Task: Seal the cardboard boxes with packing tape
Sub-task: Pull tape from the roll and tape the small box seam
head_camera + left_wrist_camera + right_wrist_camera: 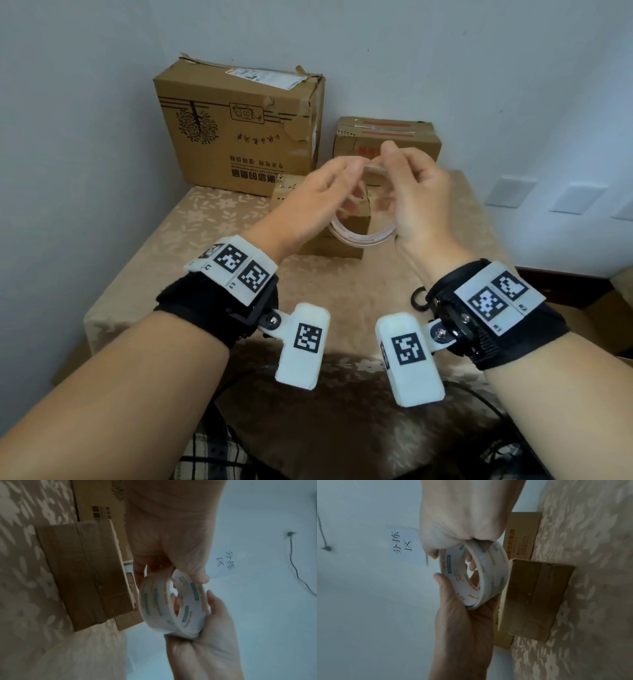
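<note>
Two hands hold one roll of packing tape (363, 219) in the air above the small cardboard box (346, 219), which serves as the landmark for everything else. That box lies flat on a table covered with a beige floral cloth (212, 219), its top flaps closed with a strip of brown tape along the seam, as the wrist views show. The left hand (322, 195) grasps the roll on its left side — its thumb lies over the rim while the fingers reach through the core. The right hand (418, 202) grips the opposite side, and its thumb and forefinger pinch together at the top of the roll; whether they have hold of a loose tape end is too blurred to tell. The roll is clear tape over a white core printed with green and orange marks, and it stands on edge, tilted, between the two palms. Behind the small box and to its left stands a large cardboard box (239, 130) with a torn upper corner and a printed tree. Behind the small box and to its right sits a medium cardboard box (387, 137) with red-striped tape on top, against the pale wall (445, 51).
</note>
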`<action>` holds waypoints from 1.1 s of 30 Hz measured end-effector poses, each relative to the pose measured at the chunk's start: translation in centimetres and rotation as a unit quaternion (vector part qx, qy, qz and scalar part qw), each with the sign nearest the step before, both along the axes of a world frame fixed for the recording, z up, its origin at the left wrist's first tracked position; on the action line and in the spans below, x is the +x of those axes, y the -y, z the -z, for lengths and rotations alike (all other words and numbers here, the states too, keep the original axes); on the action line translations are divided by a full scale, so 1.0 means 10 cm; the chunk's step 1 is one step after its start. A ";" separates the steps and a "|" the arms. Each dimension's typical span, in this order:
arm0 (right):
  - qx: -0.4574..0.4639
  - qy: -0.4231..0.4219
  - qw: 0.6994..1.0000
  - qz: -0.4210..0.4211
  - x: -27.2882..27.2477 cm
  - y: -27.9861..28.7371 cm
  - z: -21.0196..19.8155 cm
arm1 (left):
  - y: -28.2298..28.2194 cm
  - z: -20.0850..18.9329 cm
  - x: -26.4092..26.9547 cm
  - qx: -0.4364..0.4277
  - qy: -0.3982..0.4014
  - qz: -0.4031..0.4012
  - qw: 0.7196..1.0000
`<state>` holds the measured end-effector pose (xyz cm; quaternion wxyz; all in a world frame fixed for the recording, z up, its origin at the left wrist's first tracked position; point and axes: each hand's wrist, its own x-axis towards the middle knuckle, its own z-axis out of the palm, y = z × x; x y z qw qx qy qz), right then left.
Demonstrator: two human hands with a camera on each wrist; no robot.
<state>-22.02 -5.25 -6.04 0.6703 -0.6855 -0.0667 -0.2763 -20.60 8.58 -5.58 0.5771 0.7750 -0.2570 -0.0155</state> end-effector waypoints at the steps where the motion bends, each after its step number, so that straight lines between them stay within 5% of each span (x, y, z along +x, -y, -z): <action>1: 0.017 0.006 1.000 -0.003 0.01 0.01 -0.01 | 0.01 0.02 0.00 0.009 0.016 -0.005 1.000; 6: 0.020 0.081 0.996 0.006 -0.01 -0.02 0.01 | 0.01 0.06 -0.01 0.040 0.017 -0.039 0.998; 11: 0.047 0.081 0.996 0.003 0.01 -0.01 0.02 | 0.02 0.06 -0.01 0.017 -0.042 -0.020 0.999; 15: -0.024 0.061 0.997 -0.048 0.05 -0.01 0.00 | -0.01 0.07 0.02 0.025 -0.048 0.003 0.999; 27: -0.024 0.105 0.993 0.052 0.00 -0.07 0.05 | -0.01 0.04 0.01 0.054 -0.020 -0.008 0.998; 33: -0.040 0.076 0.996 0.033 0.04 -0.07 0.04 | -0.01 0.08 0.02 0.040 -0.035 -0.005 0.999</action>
